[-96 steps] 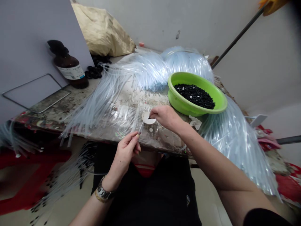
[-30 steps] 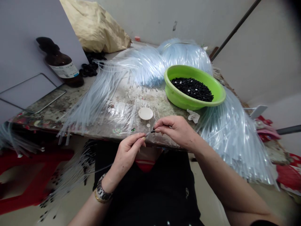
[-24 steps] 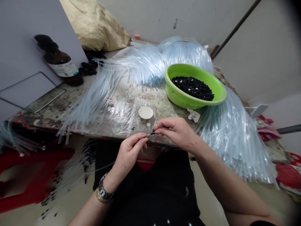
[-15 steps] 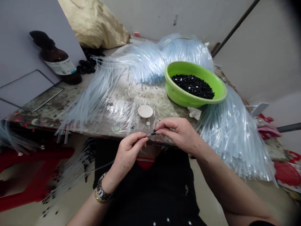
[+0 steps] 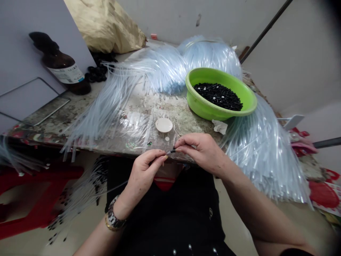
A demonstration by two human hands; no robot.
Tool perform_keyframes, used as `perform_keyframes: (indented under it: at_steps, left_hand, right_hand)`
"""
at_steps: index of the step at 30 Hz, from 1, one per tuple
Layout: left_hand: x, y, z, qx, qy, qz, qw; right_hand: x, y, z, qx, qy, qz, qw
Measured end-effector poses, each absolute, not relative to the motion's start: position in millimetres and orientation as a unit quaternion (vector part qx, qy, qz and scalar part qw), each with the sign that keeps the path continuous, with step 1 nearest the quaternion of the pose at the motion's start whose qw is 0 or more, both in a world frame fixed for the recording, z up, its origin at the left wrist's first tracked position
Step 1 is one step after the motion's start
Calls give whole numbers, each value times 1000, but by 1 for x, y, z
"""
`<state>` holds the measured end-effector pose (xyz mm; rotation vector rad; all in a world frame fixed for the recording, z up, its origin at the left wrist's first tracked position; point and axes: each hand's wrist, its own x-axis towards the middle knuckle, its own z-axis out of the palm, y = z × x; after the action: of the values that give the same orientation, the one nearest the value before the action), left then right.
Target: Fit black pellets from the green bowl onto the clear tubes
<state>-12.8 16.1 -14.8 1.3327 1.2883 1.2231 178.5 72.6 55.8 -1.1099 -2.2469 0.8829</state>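
Observation:
My left hand (image 5: pixel 145 170) pinches a thin clear plastic tube (image 5: pixel 168 153) close to its end; the rest of it trails out behind the wrist to the left. At the tube's end, my right hand (image 5: pixel 199 151) grips a small black plug (image 5: pixel 173 150) between thumb and fingers. Plug and tube meet in line, just over the table's front edge; how deep one sits in the other is too small to tell. A shallow white dish (image 5: pixel 164 125) lies beyond the hands. The green basin (image 5: pixel 195 103) behind my right hand holds many small black pieces (image 5: pixel 220 96).
Bundles of clear tubes lie at the back (image 5: pixel 167 67), left (image 5: pixel 98 110) and right (image 5: pixel 269 156) of the table. A brown bottle (image 5: pixel 65 71) stands at the left. Crumpled white paper (image 5: pixel 220 127) is by the basin. Below left are a red stool (image 5: pixel 34 213) and hanging tubes with black ends (image 5: pixel 77 202).
Both hands keep nearly the same place, with the tube and black plug still end to end. The view has shifted very slightly.

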Motion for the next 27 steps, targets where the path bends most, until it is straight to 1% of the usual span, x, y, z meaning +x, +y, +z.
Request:
perform_keyframes:
  at_steps: [5,10,14,21,27]
  left_hand:
    - [-14,15,-12,603,505,482,386]
    - [-14,16,-9,665,492,467,312]
    - [-14,16,-9,689,487,456,283]
    - [-15,13,-10,702,488,446,264]
    - [-13,14,-7,668,497,453,318]
  right_hand:
    - [180,71,57,-403,-825,321,231]
    - [180,67,59,-407,-838,292,216]
    - [180,65,58,-407,-843,281,210]
    - [180,60,47,-408,-833,275,253]
    - [182,57,44,-409,-823,285,271]
